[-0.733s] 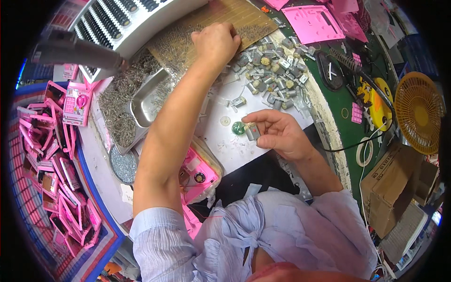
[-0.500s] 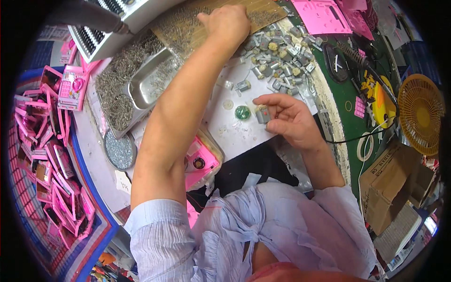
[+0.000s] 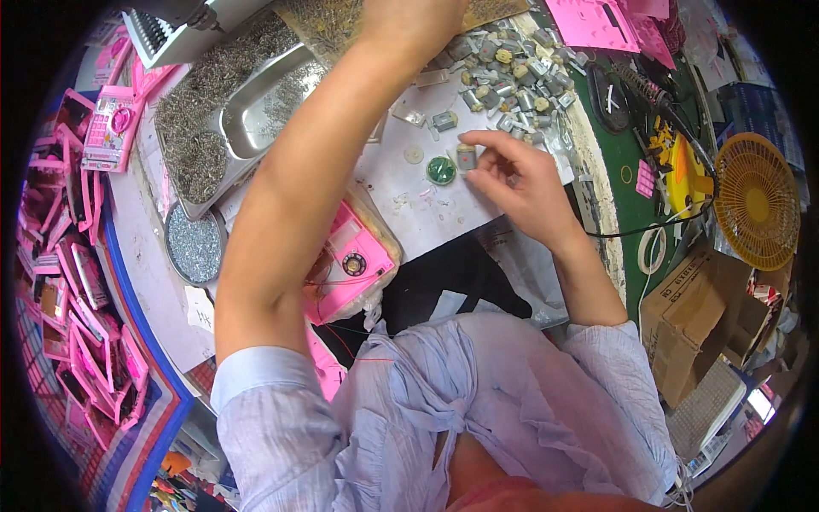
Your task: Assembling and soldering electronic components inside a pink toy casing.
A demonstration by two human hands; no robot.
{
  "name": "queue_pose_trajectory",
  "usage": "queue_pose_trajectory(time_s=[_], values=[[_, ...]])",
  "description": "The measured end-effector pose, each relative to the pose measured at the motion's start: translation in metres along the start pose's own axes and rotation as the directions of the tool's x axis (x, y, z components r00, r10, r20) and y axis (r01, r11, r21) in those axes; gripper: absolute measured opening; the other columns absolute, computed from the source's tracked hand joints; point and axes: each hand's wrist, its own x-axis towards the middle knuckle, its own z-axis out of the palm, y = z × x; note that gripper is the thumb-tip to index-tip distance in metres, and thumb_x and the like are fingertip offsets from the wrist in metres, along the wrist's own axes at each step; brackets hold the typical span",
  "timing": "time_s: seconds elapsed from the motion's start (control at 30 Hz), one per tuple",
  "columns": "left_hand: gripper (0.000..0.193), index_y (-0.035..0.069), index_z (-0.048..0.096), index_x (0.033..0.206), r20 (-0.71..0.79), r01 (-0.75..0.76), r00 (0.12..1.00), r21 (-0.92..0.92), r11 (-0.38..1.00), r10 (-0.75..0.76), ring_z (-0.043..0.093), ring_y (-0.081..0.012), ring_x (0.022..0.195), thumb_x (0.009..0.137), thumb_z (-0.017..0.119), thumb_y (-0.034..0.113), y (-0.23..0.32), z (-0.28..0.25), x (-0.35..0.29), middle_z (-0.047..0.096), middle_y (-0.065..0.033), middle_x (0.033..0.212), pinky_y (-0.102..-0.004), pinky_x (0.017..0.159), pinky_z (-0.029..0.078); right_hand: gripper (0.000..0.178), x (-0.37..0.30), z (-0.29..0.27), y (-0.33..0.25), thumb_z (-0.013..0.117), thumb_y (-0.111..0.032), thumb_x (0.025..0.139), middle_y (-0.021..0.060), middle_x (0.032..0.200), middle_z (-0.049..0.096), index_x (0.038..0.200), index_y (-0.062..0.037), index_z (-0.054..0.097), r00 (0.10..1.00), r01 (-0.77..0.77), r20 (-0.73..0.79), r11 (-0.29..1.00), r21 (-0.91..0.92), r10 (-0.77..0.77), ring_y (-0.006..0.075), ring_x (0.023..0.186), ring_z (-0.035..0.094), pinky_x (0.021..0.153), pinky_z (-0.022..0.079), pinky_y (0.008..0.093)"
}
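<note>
Between the thumb and fingers of my right hand (image 3: 527,189) is a small grey motor (image 3: 466,158) with a red dot on its side. A round green disc (image 3: 441,171) lies just left of it on the white work surface (image 3: 444,218). My left arm stretches far forward, and my left hand (image 3: 414,21) is over the brown board (image 3: 328,21) strewn with tiny metal parts. The top edge of the picture cuts off its fingers. Many more motors (image 3: 512,72) lie heaped beyond my right hand, and a single one (image 3: 444,121) sits apart from them.
Left of my left arm are a metal tray (image 3: 247,115) of small metal parts and a round dish (image 3: 194,247) of tiny silvery pieces. A pink casing (image 3: 350,256) with wires lies near my body. Pink toy phones (image 3: 81,324) fill the left side. A yellow fan (image 3: 757,200) stands right.
The whole view has shifted, so the bench sits higher in the picture. My left hand has partly left the frame at the top. My right hand still holds the motor beside the disc.
</note>
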Motion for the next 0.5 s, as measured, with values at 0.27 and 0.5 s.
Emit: queue_pose_trajectory(time_s=[0.27,0.5], values=[[0.012,-0.001,0.074,0.099,0.087,0.172,0.985,-0.56,0.811,-0.149,0.07,-0.0144,0.077,0.088,0.074,0.003,0.009,-0.123,-0.157,0.073,-0.0072,0.089,-0.026,0.07,0.054,0.032,0.016,0.015,0.013,0.069,-0.007,0.085,0.011,0.088,0.068,0.117,-0.0062,0.068,0.968,0.253,0.103,0.883,-0.395,-0.231,0.0247,0.075,0.066,0.071,0.053,0.0368],[0.012,-0.001,0.072,0.099,0.135,0.26,0.965,-0.63,0.732,-0.227,0.07,-0.0149,0.086,0.088,0.072,-0.007,0.002,-0.13,-0.267,0.071,-0.01,0.097,-0.0266,0.075,0.057,0.036,0.022,0.007,-0.001,0.069,-0.002,0.086,0.0062,0.088,0.067,0.122,-0.0052,0.066,0.957,0.274,0.2,0.879,-0.389,-0.21,0.0169,0.073,0.064,0.069,0.052,0.031]])
